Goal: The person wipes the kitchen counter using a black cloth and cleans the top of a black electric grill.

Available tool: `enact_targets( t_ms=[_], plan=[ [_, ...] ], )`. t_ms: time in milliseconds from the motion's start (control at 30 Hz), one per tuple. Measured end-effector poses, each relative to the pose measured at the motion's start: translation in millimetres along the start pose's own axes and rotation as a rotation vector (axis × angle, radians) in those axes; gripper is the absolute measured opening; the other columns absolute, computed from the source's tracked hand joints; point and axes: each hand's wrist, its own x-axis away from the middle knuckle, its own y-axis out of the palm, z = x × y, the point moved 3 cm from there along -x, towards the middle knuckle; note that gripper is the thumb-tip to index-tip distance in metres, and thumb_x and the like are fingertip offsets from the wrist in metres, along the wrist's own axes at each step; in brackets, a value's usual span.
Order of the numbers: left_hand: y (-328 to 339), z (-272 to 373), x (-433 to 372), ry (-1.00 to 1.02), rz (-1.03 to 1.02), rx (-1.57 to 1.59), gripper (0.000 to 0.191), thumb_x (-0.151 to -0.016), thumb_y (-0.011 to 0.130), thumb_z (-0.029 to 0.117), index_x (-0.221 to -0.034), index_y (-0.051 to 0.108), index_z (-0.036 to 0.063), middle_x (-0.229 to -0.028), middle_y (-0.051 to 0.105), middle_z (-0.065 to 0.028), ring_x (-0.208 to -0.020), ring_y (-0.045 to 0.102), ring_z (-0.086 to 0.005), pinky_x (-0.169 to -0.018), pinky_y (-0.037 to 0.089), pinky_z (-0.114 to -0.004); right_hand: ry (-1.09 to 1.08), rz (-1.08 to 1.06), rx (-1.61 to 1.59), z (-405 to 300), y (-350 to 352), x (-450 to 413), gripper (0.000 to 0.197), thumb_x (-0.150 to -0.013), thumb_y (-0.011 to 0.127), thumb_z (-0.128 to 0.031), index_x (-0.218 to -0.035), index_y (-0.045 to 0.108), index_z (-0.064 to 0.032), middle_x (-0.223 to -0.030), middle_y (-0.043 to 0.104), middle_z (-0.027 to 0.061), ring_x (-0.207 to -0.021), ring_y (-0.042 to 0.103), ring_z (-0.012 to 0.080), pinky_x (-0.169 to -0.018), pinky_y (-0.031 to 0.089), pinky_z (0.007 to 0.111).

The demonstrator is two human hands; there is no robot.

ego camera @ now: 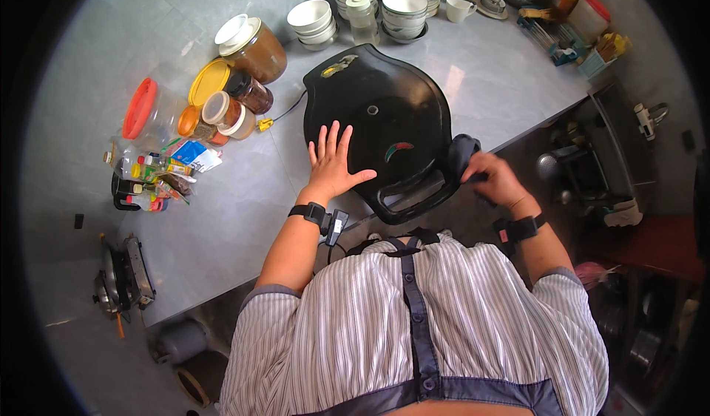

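Observation:
A large black lidded appliance point(388, 94), like an electric griddle, lies on the grey counter with its looped handle facing me. Two worn stickers mark its lid. My left hand point(333, 166) rests on the left part of the lid, fingers spread, holding nothing. At the lid's right edge, beside the handle, my right hand point(493, 177) grips a dark cloth point(463, 155); part of the cloth lies against the rim and part hangs below my fingers. A cable with a yellow tag point(265, 124) runs out from the appliance's left side.
Stacked white bowls point(310, 18) and a glass bottle point(361, 21) stand behind the appliance. Jars point(256, 50), bottles and packets crowd the left. A white mug point(460, 10) and utensil baskets point(598, 64) are at the back right. The counter edge point(532, 127) runs beside my right hand.

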Motion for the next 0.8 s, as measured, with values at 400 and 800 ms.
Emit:
enact_targets(
  t_ms=[400, 800],
  plan=[
    [5.1, -2.8, 4.9, 0.008, 0.025, 0.002, 0.115, -0.069, 0.068, 0.070, -0.154, 0.009, 0.0192, -0.161, 0.002, -0.0123, -0.148, -0.002, -0.0357, -0.114, 0.003, -0.061, 0.002, 0.313, 0.190, 16.2, 9.6, -36.9, 0.036, -0.071, 0.078, -0.008, -0.104, 0.063, -0.0068, -0.110, 0.052, 0.0135, -0.101, 0.054, 0.0327, -0.089, 0.048, 0.038],
    [0.5, -0.8, -1.4, 0.007, 0.026, 0.027, 0.114, -0.069, 0.067, 0.072, -0.154, 0.012, 0.0188, -0.161, 0.003, -0.0121, -0.148, 0.000, -0.0357, -0.113, 0.003, -0.061, -0.040, -0.092, 0.613, 19.5, 22.8, -116.2, 0.052, -0.088, 0.064, -0.043, -0.135, 0.053, -0.0244, -0.152, 0.034, 0.0035, -0.140, 0.027, 0.0342, -0.105, 0.031, 0.055]
  ],
)
